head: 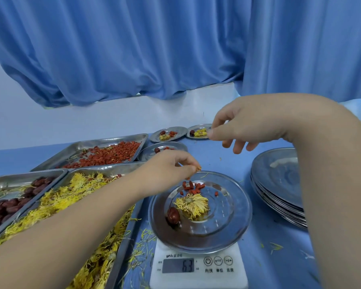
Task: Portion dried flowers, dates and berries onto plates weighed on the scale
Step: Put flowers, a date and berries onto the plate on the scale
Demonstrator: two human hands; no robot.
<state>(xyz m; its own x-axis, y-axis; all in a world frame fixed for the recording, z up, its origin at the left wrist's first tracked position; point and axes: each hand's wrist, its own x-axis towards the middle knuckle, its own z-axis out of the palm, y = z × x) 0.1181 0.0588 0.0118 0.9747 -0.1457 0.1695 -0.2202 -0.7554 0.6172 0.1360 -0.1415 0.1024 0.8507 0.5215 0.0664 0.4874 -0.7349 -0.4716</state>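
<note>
A round steel plate (233,211) sits on the white scale (198,265), whose display reads 63. On the plate lie a yellow dried flower (193,205), a dark red date (173,215) and a small pile of red berries (191,187). My left hand (169,165) hovers over the plate's far left rim, fingertips pinched on a few berries and petal strands, with one berry falling below them. My right hand (244,126) hangs higher, over the far plates, thumb and forefinger close together; whether they hold anything is unclear.
Three steel trays stand at the left: berries (111,153), dried flowers (71,197), dates (15,203). Three filled plates (168,133) sit at the back. A stack of empty plates (279,182) stands at the right. Loose petals litter the blue table.
</note>
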